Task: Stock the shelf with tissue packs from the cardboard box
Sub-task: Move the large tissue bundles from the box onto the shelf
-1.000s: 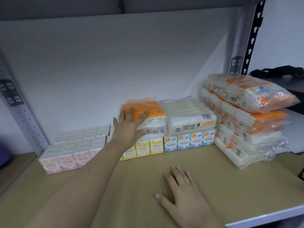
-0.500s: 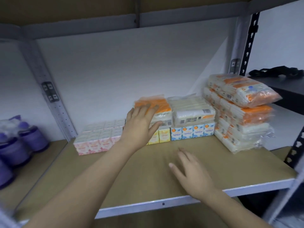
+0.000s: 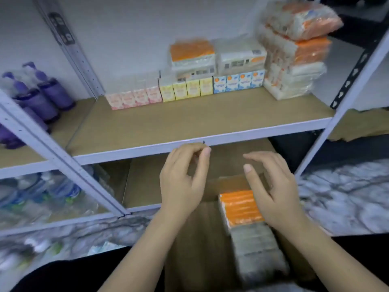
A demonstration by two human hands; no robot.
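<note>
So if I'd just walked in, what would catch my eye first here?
Probably the two bare hands, the left hand and right hand, both empty, hovering over an open cardboard box on the floor with an orange tissue pack inside. Next, the shelf above, where colourful small packs line the back and a tall stack of orange-and-white packs fills the right corner.

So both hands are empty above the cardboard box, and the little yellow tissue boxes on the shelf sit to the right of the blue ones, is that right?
Not quite. The head view shows the yellow tissue boxes to the left of the blue ones, between them and the pink ones. The rest holds: the left hand and right hand are both empty above the cardboard box.
</note>
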